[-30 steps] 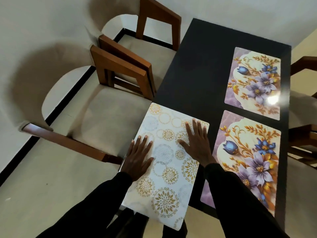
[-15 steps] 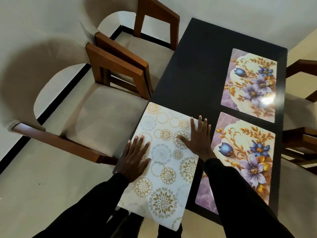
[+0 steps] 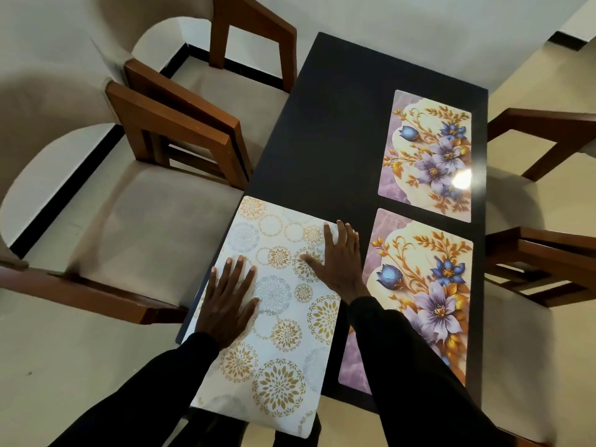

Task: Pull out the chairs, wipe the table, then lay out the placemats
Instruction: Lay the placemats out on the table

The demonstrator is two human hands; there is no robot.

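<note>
A white placemat with gold and grey circle patterns [image 3: 283,321] lies on the near left part of the dark table [image 3: 332,130], its near end hanging over the table's front edge. My left hand [image 3: 227,304] lies flat on its left side, fingers straight. My right hand [image 3: 338,262] presses flat on its far right corner, fingers spread. Two floral placemats lie on the table's right half: one near [image 3: 425,291], one far [image 3: 429,153].
Two wooden chairs with beige seats stand pulled out on the left, one near [image 3: 138,221] and one far [image 3: 225,91]. Two more chairs [image 3: 548,253] stand at the right side. Beige floor surrounds the table.
Both hands stayed flat on the white placemat. My right hand slid toward the mat's far right corner, and the mat shifted slightly on the table.
</note>
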